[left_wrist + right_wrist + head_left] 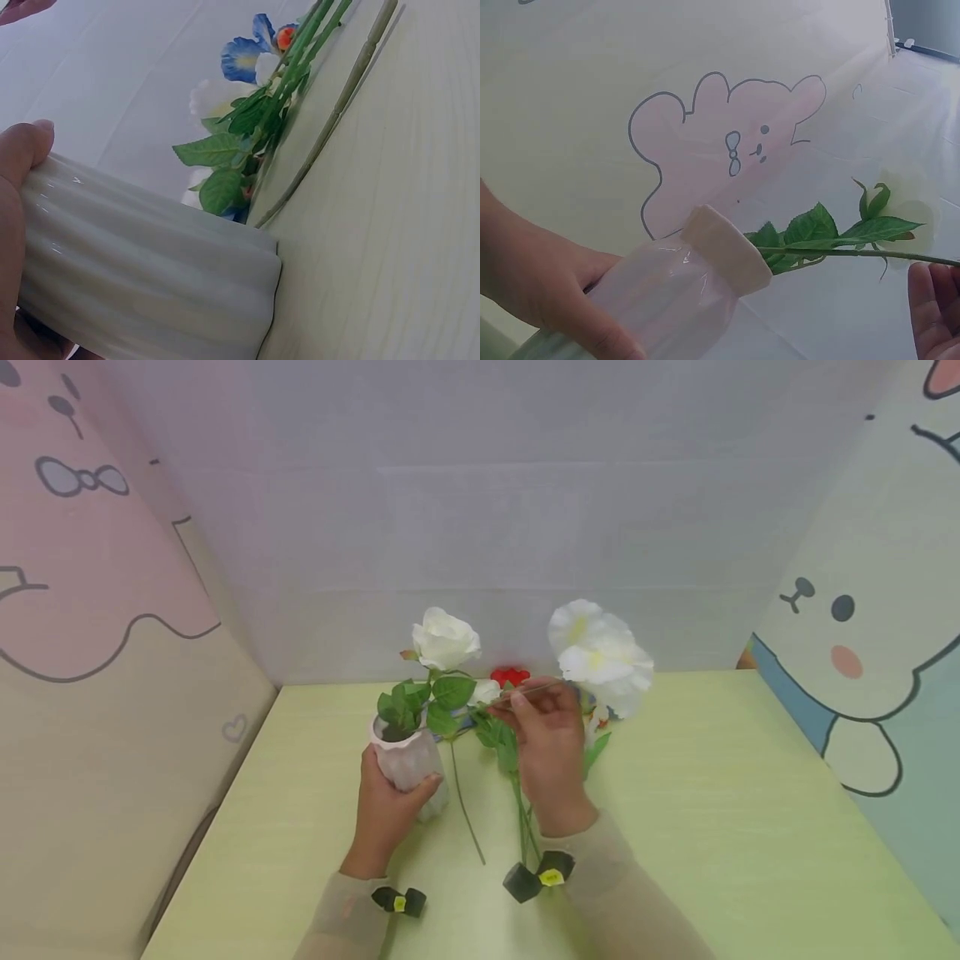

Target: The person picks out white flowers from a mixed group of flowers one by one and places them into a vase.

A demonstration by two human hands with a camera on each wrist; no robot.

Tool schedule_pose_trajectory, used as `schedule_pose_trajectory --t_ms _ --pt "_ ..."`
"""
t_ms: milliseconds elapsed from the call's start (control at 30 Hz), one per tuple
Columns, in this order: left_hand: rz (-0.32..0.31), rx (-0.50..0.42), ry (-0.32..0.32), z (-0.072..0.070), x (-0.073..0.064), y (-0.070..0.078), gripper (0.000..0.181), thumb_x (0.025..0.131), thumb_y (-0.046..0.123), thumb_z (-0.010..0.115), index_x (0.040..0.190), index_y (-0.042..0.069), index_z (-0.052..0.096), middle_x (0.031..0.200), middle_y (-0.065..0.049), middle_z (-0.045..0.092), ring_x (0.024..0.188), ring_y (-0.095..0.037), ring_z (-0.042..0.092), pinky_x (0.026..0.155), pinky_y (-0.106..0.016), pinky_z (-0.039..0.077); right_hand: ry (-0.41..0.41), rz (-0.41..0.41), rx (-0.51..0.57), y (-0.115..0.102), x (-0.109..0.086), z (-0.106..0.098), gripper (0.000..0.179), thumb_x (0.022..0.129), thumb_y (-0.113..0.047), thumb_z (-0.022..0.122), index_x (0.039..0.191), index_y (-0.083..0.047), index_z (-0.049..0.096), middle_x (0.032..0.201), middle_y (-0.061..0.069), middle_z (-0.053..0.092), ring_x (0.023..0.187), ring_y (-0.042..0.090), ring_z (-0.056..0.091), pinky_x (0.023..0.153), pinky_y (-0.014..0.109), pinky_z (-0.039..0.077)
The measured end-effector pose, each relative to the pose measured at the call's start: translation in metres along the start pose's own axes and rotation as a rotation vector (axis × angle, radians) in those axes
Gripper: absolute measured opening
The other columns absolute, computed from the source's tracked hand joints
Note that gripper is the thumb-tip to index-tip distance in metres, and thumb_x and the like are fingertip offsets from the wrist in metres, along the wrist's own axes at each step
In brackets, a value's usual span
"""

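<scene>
In the head view, the left hand [384,812] grips the white vase [408,767] around its side, with the thumb on the near face. The vase is on the table [712,793], and a white rose [446,641] with green leaves rises from its mouth. The right hand [552,747] pinches, between thumb and fingers, the thin stem [538,687] of a large white flower [607,666]. The bloom is to the right of this hand; the stem points toward the vase. A red flower [510,676] shows behind the right hand.

In the left wrist view, the base of the vase touches the table. Near it lie a brownish stem [346,94], several green stems [300,56] and a blue flower [240,58].

In the right wrist view, the thin stem reaches the mouth of the vase; I cannot tell whether its end is inside. A pink cartoon animal [697,142] decorates the backdrop [570,97].
</scene>
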State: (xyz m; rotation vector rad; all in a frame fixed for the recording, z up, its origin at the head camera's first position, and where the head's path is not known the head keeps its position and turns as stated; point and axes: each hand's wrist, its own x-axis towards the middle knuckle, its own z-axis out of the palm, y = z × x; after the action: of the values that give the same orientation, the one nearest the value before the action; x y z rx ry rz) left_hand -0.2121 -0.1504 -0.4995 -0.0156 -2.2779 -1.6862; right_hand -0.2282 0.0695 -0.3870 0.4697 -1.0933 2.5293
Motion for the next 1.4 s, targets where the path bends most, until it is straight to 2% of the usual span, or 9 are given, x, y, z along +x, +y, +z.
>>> schedule_pose_trajectory --t_ms 100,200,400,600,833,933,1133,1400 --pt "0.004 0.003 0.003 0.0 0.0 0.0 0.091 0.077 0.017 0.093 0.146 0.01 0.034 0.127 -0.012 0.053 0.109 -0.028 0.056 0.091 -0.05 0.048 -0.001 -0.008 -0.081 0.002 -0.002 0.003 0.012 0.098 0.012 0.059 0.108 0.006 0.058 0.097 0.011 0.068 0.089 0.026 0.071 0.084 0.046 0.059" --pt "0.006 0.005 0.006 0.0 0.001 -0.001 0.091 0.077 0.017 0.093 0.146 0.009 0.034 0.129 -0.012 0.053 0.11 -0.028 0.056 0.092 -0.05 0.047 -0.012 -0.013 -0.167 0.003 -0.004 0.005 0.014 0.098 0.008 0.062 0.11 0.013 0.055 0.099 0.012 0.069 0.091 0.026 0.072 0.084 0.048 0.059" --pt "0.017 0.006 0.014 0.0 0.001 -0.001 0.092 0.076 0.015 0.093 0.147 0.008 0.034 0.129 -0.012 0.052 0.11 -0.029 0.056 0.092 -0.051 0.047 -0.078 -0.008 -0.273 0.005 -0.005 0.011 0.012 0.1 0.004 0.063 0.106 0.014 0.06 0.097 0.012 0.071 0.092 0.025 0.072 0.086 0.048 0.058" --pt "0.01 0.027 0.019 0.001 0.001 -0.001 0.095 0.075 0.016 0.094 0.148 0.009 0.033 0.129 -0.013 0.052 0.11 -0.031 0.057 0.092 -0.052 0.048 -0.134 -0.033 -0.286 0.008 -0.004 0.016 0.014 0.101 0.007 0.058 0.109 0.018 0.054 0.099 0.009 0.069 0.092 0.021 0.071 0.086 0.044 0.059" --pt "0.013 0.045 0.031 0.001 0.001 0.001 0.096 0.075 0.018 0.093 0.148 0.009 0.033 0.13 -0.013 0.052 0.111 -0.033 0.056 0.093 -0.053 0.046 -0.202 -0.043 -0.26 0.016 -0.004 0.02 0.015 0.102 0.009 0.052 0.113 0.018 0.047 0.107 -0.001 0.062 0.096 0.014 0.069 0.088 0.038 0.058" --pt "0.008 0.039 0.027 0.001 0.001 0.002 0.096 0.075 0.018 0.094 0.148 0.009 0.033 0.131 -0.013 0.052 0.111 -0.032 0.056 0.094 -0.053 0.046 -0.2 -0.023 -0.266 0.019 -0.005 0.022 0.017 0.102 0.01 0.051 0.117 0.017 0.045 0.113 -0.001 0.058 0.098 0.013 0.067 0.09 0.037 0.057" --pt "0.002 0.033 0.018 0.001 0.001 0.001 0.097 0.075 0.019 0.094 0.149 0.009 0.032 0.131 -0.012 0.051 0.112 -0.031 0.056 0.094 -0.052 0.046 -0.156 0.069 -0.325 0.026 -0.01 0.025 0.025 0.102 0.01 0.052 0.125 0.01 0.042 0.117 0.0 0.057 0.099 0.011 0.066 0.094 0.036 0.055" --pt "0.003 0.04 0.009 0.001 0.0 -0.002 0.097 0.076 0.021 0.094 0.149 0.009 0.032 0.132 -0.012 0.05 0.111 -0.03 0.055 0.092 -0.052 0.047 -0.138 0.112 -0.387 0.033 -0.013 0.026 0.025 0.103 0.008 0.051 0.123 0.004 0.038 0.116 0.015 0.06 0.1 0.007 0.062 0.097 0.033 0.052"
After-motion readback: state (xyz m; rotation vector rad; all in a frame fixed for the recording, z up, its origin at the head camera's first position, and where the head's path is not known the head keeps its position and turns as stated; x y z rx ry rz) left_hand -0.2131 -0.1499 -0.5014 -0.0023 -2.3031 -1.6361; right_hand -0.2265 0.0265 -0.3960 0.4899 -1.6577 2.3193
